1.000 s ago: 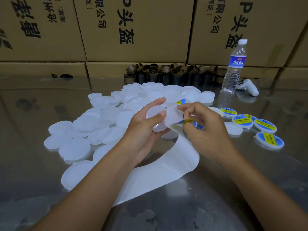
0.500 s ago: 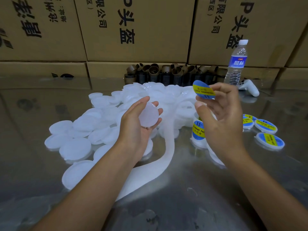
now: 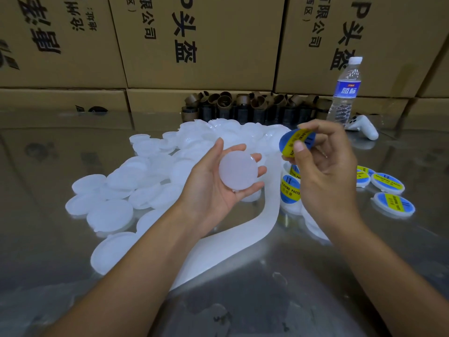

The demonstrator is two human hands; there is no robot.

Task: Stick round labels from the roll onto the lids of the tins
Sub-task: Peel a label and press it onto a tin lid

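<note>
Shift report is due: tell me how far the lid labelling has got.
Done: a few labelled lids lie on the right. In hand: the left hand holds a bare lid, the right hand pinches a peeled label, not yet stuck on. Left: the large pile of bare lids.

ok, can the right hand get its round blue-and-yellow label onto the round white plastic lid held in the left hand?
Probably yes. The left hand cradles the lid, its flat face bare; the right hand pinches the label just beside it, with nothing between them.
</note>
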